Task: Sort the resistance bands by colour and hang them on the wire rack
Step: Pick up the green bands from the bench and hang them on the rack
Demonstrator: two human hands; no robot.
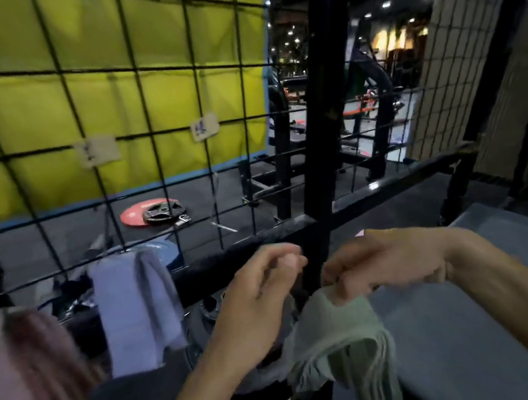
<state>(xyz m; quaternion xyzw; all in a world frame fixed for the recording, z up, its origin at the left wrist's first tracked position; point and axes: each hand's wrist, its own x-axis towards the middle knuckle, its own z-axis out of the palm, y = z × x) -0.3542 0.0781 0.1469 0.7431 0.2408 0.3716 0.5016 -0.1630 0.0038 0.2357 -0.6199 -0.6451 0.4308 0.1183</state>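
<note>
the right hand (388, 263) was curled round the top edge of a pale green band (341, 335), fingers tucked under and pinching the fabric so that the rest hung down in loose folds in front of the person. the left hand (262, 289) sat just beside it, fingers bent inward near the same edge; the blur made it impossible to tell whether it actually gripped the green band or only hovered at it. holding the band up by one edge with the hands close together looked like a way to open or straighten the loop before threading it onto a wire, though that is a guess.

both hands were raised near the lower bar of the wire rack (156, 133), a black grid standing straight ahead, so the band was close to where it would hang but not yet on it. to the left, a lilac band (134, 304) was draped from a low wire of the grid, and further left a pink band (10, 371) hung apart from it, which suggested each colour had its own spot. two small paper labels (97, 151) were clipped higher on the grid, their writing too blurred to read. beyond the rack lay a yellow padded wall (36, 107) and a red weight plate (141, 213) on the dark floor.
</note>
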